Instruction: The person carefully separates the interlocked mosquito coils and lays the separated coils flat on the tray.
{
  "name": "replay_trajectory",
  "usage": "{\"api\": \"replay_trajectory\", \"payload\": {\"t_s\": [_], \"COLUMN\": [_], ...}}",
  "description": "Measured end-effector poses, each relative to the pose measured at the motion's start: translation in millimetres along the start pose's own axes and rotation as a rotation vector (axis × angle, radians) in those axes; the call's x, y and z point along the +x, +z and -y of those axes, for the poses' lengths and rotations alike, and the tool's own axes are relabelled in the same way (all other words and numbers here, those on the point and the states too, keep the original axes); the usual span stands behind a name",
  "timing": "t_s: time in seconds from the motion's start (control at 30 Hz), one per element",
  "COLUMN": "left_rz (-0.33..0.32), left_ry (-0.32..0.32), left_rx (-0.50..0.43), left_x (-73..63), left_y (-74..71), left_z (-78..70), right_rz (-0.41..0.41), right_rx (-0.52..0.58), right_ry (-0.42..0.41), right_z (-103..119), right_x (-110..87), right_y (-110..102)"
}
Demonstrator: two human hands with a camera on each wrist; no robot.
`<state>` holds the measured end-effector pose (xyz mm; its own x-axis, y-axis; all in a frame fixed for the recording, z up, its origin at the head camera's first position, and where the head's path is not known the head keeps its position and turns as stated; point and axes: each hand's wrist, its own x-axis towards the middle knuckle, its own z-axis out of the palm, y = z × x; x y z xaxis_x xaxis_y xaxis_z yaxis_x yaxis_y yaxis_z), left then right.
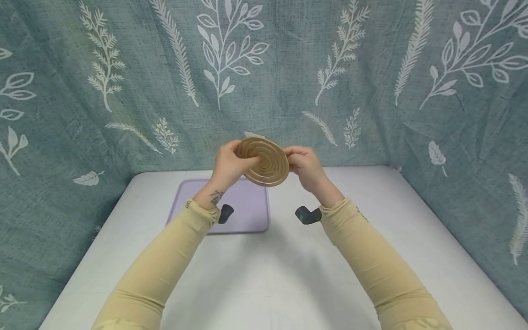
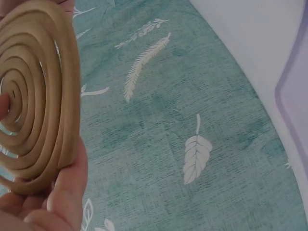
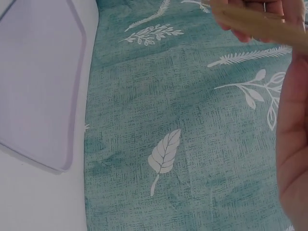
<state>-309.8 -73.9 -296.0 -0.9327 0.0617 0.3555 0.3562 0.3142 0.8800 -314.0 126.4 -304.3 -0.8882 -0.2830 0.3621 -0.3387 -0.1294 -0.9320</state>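
Both hands hold a tan mosquito coil (image 1: 268,176), a flat disc of spiral rings, raised above the far part of the table. My left hand (image 1: 228,162) grips its left side, thumb laid across the face near the centre and the other fingers behind. At its right edge, my right hand (image 1: 305,167) pinches the rim between thumb and curled fingers. Narrow gaps show between the rings of the coil (image 2: 45,96) in the left wrist view. The right wrist view catches the coil (image 3: 262,24) edge-on, partly out of frame.
A lilac tray (image 1: 243,220) lies on the white table (image 1: 264,275), behind and below the left forearm. Dark wrist devices (image 1: 307,215) jut from both sleeves. A teal leaf-patterned cloth (image 1: 280,68) hangs behind the table and along its sides.
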Motion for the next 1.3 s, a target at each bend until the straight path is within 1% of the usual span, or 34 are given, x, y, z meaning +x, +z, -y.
{"api": "replay_trajectory", "payload": {"t_s": [0.1,0.3,0.37,0.53,0.6,0.67,0.77,0.93,1.17,1.3], "left_rz": [0.027,0.051,0.055,0.072,0.076,0.075,0.083,0.098,0.123,0.145], "left_ry": [0.008,0.016,0.019,0.02,0.022,0.026,0.023,0.02,0.04,0.039], "left_rx": [-0.007,-0.006,-0.018,-0.042,-0.033,-0.024,-0.043,-0.066,-0.046,-0.04], "left_x": [0.1,0.0,-0.4,-1.1,-1.6,-1.9,-2.3,-3.3,-4.2,-5.0], "left_y": [-1.5,-2.4,-2.3,-1.6,-1.5,-0.9,0.1,1.1,2.2,2.1], "left_z": [-3.0,-3.9,-3.8,-4.9,-5.8,-5.9,-5.8,-5.4,-6.5,-6.6], "right_rz": [0.028,0.065,0.074,0.109,0.127,0.15,0.187,0.266,0.379,0.401], "right_rx": [0.058,0.107,0.117,0.085,0.063,0.051,0.047,0.07,0.061,0.099], "right_ry": [0.006,-0.004,0.004,0.027,0.034,0.044,0.06,0.103,0.195,0.233], "right_z": [0,-4,-6,-8,-9,-9,-9,-10,-13,-13], "right_x": [2.2,3.0,3.0,3.9,4.5,5.1,5.4,5.6,4.7,1.3], "right_y": [0,2,3,3,3,3,4,4,4,6]}}
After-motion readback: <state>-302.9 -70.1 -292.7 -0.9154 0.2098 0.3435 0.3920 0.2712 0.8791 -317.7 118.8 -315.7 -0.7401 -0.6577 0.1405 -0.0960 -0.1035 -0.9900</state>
